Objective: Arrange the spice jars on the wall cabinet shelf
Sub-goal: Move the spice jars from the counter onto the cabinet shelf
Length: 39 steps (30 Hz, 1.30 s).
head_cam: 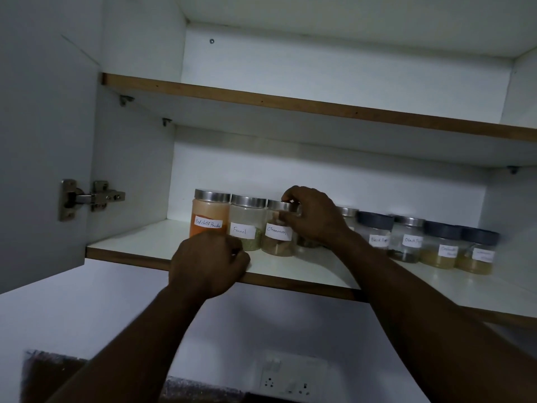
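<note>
Two bare forearms rise from the bottom of the frame toward the lower shelf (305, 267) of an open wall cabinet. Left hand (209, 263), just left of centre, is curled into a fist and rests on the shelf's front edge. Right hand (315, 218), at centre, grips the metal lid of the Cinnamon jar (278, 232) from above, fingers wrapped round the rim; the jar stands upright on the shelf.

Touching its left side is the Fennel jar (247, 228), and left of that the Red chilli powder jar (209, 212), partly hidden by the left hand. All three have metal lids and form a tight row.

Right of the gripping hand a metal-lidded jar (348, 213) peeks out behind the wrist. Further right come a dark-lidded Black pepper jar (376, 232), a metal-lidded Black pepper jar (407, 241) and two dark-lidded jars of yellowish powder (440, 248) (477, 253), their labels too blurred to read.

An upper shelf (261, 101) crosses the frame above. A door hinge (91, 197) sits at the left, a wall socket (290, 378) low at centre.
</note>
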Motion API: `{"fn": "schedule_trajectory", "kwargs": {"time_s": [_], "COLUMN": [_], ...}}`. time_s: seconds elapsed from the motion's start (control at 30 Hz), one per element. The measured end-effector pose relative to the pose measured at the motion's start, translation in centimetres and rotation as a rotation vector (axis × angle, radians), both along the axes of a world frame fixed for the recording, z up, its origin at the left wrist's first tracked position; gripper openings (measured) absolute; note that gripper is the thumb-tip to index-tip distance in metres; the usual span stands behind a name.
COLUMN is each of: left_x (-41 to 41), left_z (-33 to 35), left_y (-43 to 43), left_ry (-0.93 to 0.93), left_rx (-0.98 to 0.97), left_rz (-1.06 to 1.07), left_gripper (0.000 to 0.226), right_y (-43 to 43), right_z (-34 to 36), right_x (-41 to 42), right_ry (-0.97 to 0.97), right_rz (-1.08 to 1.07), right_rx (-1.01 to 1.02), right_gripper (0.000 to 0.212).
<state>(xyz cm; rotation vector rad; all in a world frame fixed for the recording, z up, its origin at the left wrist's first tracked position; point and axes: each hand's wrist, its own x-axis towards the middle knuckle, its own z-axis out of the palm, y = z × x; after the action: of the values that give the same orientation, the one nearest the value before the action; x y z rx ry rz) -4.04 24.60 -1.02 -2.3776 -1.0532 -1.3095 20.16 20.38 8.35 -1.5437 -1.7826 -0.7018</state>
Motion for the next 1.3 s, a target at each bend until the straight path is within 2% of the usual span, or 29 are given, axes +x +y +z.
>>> {"fn": "schedule_trajectory", "kwargs": {"time_s": [0.13,0.4,0.8,0.93,1.03,1.1,1.17,1.23,1.3], "left_x": [-0.3,-0.2,0.0,0.0,0.0,0.0,0.0,-0.2,-0.2], "left_z": [0.4,0.1,-0.4,-0.3,-0.3,-0.1,0.1,0.4,0.4], "left_y": [0.4,0.6,1.1,1.3,1.3,1.4,1.7,1.9,1.9], "left_ry": [-0.003,-0.035,-0.059,-0.061,-0.055,-0.065,-0.084,-0.096,-0.091], "left_rx": [-0.041,-0.055,-0.014,-0.014,-0.042,-0.082,-0.114,-0.135,-0.159], "left_rz": [0.003,0.012,0.0,0.0,0.01,0.011,0.021,0.031,0.029], "left_gripper": [0.037,0.047,0.049,0.049,0.053,0.054,0.046,0.034,0.03], "right_y": [0.9,3.4,6.5,6.7,6.2,5.5,4.9,4.5,4.3], "right_z": [0.3,0.6,1.0,0.9,0.4,0.7,1.3,1.7,1.7], "right_x": [0.2,1.0,1.3,1.0,0.6,-0.5,-2.4,-4.7,-6.6], "right_ry": [0.016,0.01,-0.046,-0.068,-0.065,0.046,0.121,0.075,-0.068], "right_rz": [-0.055,-0.189,-0.258,-0.257,-0.197,-0.091,0.056,0.163,0.166], "right_rx": [-0.026,-0.111,-0.168,-0.168,-0.089,0.027,0.085,0.013,-0.066], "right_gripper": [0.036,0.037,0.031,0.035,0.045,0.046,0.047,0.048,0.047]}}
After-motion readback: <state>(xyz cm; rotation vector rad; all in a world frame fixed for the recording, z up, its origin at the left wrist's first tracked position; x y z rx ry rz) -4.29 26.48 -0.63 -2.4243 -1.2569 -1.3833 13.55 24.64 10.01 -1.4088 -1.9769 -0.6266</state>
